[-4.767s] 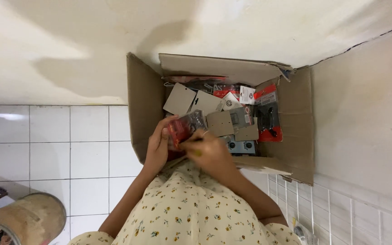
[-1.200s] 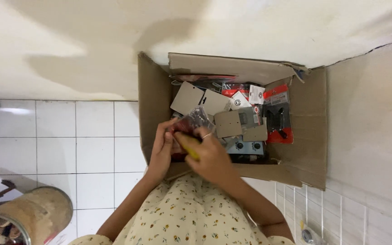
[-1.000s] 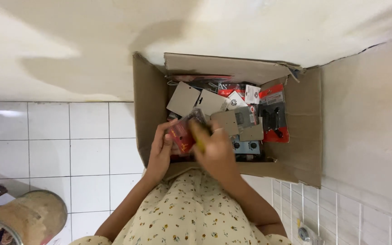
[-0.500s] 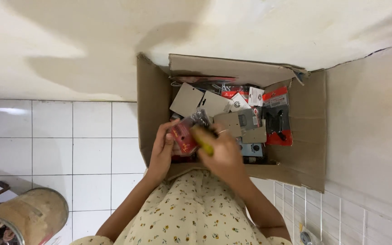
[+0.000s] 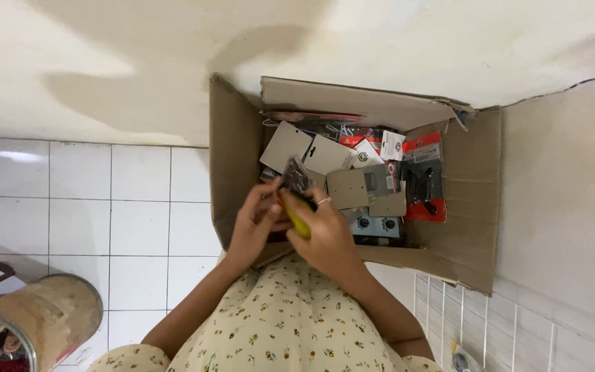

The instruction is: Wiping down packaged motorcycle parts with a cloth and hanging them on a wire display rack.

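packet (image 5: pixel 296 176) now raised, hands (image 5: pixel 290 227) overlapping

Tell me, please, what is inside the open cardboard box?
The cardboard box holds carded blister packs, grey-brown backs and red fronts, overlapping in a heap. Both hands, left hand and right hand, cover the near corner; the bottom is hidden.
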